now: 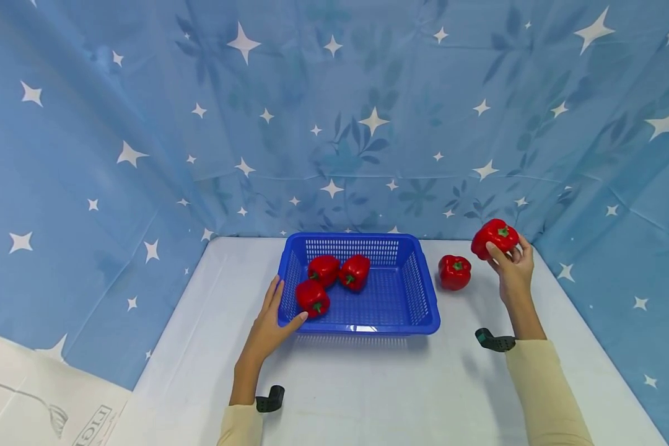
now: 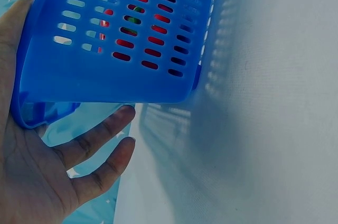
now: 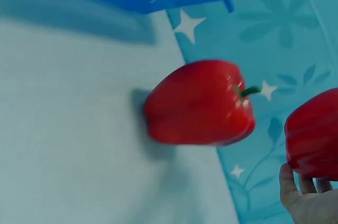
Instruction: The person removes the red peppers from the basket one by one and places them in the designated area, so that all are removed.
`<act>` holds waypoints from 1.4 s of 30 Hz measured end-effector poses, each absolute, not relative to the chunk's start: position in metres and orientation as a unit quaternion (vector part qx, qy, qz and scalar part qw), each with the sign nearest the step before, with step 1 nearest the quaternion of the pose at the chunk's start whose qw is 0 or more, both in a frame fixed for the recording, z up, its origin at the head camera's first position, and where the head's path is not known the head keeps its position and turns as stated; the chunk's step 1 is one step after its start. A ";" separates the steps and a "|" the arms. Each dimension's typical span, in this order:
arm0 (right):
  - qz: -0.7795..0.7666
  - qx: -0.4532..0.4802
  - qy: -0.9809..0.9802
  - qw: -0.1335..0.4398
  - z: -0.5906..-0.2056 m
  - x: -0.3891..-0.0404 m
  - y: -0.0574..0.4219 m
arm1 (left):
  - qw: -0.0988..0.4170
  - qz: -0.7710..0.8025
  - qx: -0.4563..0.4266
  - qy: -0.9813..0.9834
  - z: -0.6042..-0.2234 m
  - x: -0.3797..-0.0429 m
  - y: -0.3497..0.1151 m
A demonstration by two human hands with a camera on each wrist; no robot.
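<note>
My right hand (image 1: 514, 267) grips a red bell pepper (image 1: 495, 238), raised at the right; the right wrist view shows fingertips under this pepper (image 3: 316, 137). Another red bell pepper (image 1: 454, 272) stands on the table just left of it, with its green stem visible. A blue plastic basket (image 1: 359, 328) with slotted walls is in the middle, and three red bell peppers (image 1: 355, 272) lie in its left part. At the basket's near left corner rests my left hand (image 1: 267, 328), thumb by the near rim and straight, spread fingers along the outer left side.
A white table (image 1: 368, 390) carries everything. Blue curtains (image 1: 334, 124) with stars stand behind and at both sides. A pale box (image 1: 50, 396) with printing is at the lower left. Each wrist wears a black camera mount (image 1: 495, 340).
</note>
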State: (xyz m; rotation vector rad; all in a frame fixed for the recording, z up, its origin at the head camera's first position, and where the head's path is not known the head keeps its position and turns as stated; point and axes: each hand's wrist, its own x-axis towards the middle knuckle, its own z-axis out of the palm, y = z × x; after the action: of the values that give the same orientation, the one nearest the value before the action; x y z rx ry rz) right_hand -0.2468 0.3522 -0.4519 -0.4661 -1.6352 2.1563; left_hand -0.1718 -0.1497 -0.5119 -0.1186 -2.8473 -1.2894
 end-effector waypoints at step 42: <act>0.656 -0.272 -0.704 0.014 -0.520 -0.239 0.380 | 0.020 -0.409 -0.043 -0.911 -0.515 -0.174 -0.150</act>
State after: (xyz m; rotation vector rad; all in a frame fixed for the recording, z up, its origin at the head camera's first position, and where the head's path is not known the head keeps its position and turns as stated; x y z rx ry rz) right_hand -0.2391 0.3805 -0.5199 -0.8458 -2.1925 2.0412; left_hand -0.1739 -0.1497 -0.5155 -0.1320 -2.8269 -1.2699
